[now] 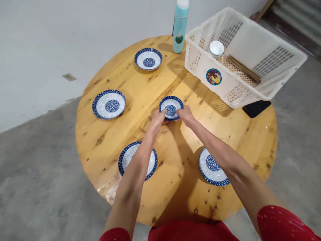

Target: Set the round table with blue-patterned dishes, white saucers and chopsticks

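While left fingers (163,112) clamp one side of small blue-rimmed plate (171,108), right fingers (179,111) grip opposite side.

Small blue-rimmed dish (171,109), face-up between hands (157,117) (186,114)

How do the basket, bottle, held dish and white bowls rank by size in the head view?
1. White basket
2. Turquoise bottle
3. Held dish
4. White bowls, though they sit farther from the camera than the dish
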Demonstrator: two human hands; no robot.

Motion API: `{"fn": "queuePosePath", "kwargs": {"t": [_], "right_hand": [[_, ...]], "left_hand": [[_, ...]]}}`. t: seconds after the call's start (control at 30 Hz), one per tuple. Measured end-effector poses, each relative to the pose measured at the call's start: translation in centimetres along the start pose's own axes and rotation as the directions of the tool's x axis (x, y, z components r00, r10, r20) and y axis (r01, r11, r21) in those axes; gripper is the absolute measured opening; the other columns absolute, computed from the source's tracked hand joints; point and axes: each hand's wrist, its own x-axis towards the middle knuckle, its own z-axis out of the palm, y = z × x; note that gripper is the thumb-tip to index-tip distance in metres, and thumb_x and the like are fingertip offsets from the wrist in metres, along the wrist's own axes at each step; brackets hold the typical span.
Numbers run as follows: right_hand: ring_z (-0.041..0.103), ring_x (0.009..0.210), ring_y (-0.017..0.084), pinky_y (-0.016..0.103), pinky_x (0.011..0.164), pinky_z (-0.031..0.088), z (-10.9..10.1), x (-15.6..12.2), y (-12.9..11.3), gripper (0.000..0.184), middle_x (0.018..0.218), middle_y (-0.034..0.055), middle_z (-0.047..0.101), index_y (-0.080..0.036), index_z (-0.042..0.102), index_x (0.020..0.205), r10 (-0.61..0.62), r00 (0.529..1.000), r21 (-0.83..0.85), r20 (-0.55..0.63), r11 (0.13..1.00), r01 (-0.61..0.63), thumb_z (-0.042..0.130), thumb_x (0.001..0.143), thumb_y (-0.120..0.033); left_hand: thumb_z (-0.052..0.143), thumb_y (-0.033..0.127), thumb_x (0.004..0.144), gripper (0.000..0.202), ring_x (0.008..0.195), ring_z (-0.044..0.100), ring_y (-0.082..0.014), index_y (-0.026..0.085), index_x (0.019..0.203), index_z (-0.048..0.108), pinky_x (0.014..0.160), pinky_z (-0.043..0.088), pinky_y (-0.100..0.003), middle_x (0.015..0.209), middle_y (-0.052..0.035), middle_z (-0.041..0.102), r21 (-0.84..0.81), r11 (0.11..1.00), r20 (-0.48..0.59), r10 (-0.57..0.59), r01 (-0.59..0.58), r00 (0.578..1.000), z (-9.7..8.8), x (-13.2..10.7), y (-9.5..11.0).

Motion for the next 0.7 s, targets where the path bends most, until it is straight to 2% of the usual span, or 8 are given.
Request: {"fn": "queuePosePath", "kwargs": {"t": [0.1, 0.2, 0.3, 0.37, 0.47, 0.57, 0.7], "right_hand": [[0.068, 0.073, 0.023, 0.036, 0.058, 0.061, 0.4, 0.7, -0.3, 0.028, 0.087, 0.0083, 0.071, -0.013, 0.068, 0.092, -0.031, 1.0, -0.049, 0.002, 0.998, 0.031, 0.055, 0.067, -0.015], [0.068, 0.075, 0.022, 0.036, 0.064, 0.06, 0.2, 1.0, -0.6, 0.024, 0.091, 0.0086, 0.07, -0.013, 0.067, 0.095, -0.066, 0.996, -0.102, 0.054, 0.992, 0.071, 0.056, 0.075, -0.022], [0.067, 0.089, 0.025, 0.04, 0.078, 0.058, -1.0, 0.8, -1.1, 0.029, 0.094, 0.01, 0.07, -0.014, 0.064, 0.097, -0.153, 0.987, -0.261, 0.058, 0.952, 0.162, 0.059, 0.084, -0.039], [0.064, 0.102, 0.027, 0.042, 0.089, 0.053, -2.1, 0.3, -1.7, 0.034, 0.098, 0.0109, 0.068, -0.015, 0.062, 0.096, -0.263, 0.965, -0.404, 0.001, 0.882, 0.241, 0.061, 0.085, -0.047], [0.058, 0.112, 0.025, 0.039, 0.098, 0.046, -3.1, -0.3, -2.7, 0.027, 0.103, 0.0082, 0.067, -0.019, 0.058, 0.093, -0.37, 0.928, -0.556, -0.038, 0.779, 0.288, 0.062, 0.087, -0.044], [0.056, 0.108, 0.017, 0.033, 0.097, 0.043, -3.1, -0.1, -3.2, 0.014, 0.105, 0.0031, 0.065, -0.023, 0.054, 0.09, -0.391, 0.92, -0.674, -0.022, 0.685, 0.276, 0.061, 0.09, -0.036], [0.054, 0.11, 0.015, 0.032, 0.097, 0.044, -2.6, 0.1, -3.6, 0.015, 0.102, 0.0006, 0.063, -0.027, 0.049, 0.086, -0.363, 0.931, -0.721, -0.03, 0.653, 0.231, 0.061, 0.092, -0.033]], "left_hand": [[0.057, 0.032, 0.08, 0.026, 0.089, 0.07, -0.0236, 0.017, 0.101, 0.063, 0.077, 0.057, -0.036, 0.091, -0.0097, 0.074, -0.003, 1.0, 0.012, 0.008, -0.008, 1.0, -0.1, 0.7, 0.3], [0.055, 0.037, 0.084, 0.026, 0.091, 0.069, -0.0236, 0.016, 0.098, 0.062, 0.078, 0.056, -0.036, 0.093, -0.0104, 0.074, 0.031, 0.999, 0.023, 0.025, -0.026, 0.999, -0.6, 1.2, 0.7], [0.055, 0.043, 0.087, 0.028, 0.099, 0.067, -0.0251, 0.017, 0.095, 0.06, 0.084, 0.054, -0.038, 0.1, -0.0104, 0.072, 0.227, 0.966, -0.052, 0.142, -0.127, 0.988, -1.8, 1.1, 1.4], [0.059, 0.044, 0.087, 0.027, 0.106, 0.064, -0.0269, 0.017, 0.092, 0.058, 0.093, 0.049, -0.04, 0.101, -0.0104, 0.07, 0.441, 0.878, -0.131, 0.268, -0.186, 0.955, -2.6, 0.6, 1.9], [0.063, 0.041, 0.087, 0.022, 0.108, 0.061, -0.0294, 0.02, 0.086, 0.055, 0.102, 0.042, -0.044, 0.096, -0.0106, 0.069, 0.678, 0.713, -0.165, 0.384, -0.178, 0.908, -3.0, -0.3, 2.9], [0.061, 0.034, 0.089, 0.013, 0.108, 0.06, -0.0289, 0.022, 0.087, 0.055, 0.102, 0.042, -0.047, 0.1, -0.0095, 0.068, 0.792, 0.585, -0.129, 0.441, -0.175, 0.888, -2.2, -0.4, 3.4], [0.059, 0.025, 0.089, 0.018, 0.114, 0.059, -0.0335, 0.012, 0.101, 0.056, 0.099, 0.041, -0.058, 0.113, -0.0135, 0.068, 0.877, 0.469, -0.149, 0.474, -0.105, 0.868, -1.1, -0.1, 3.8]]}}
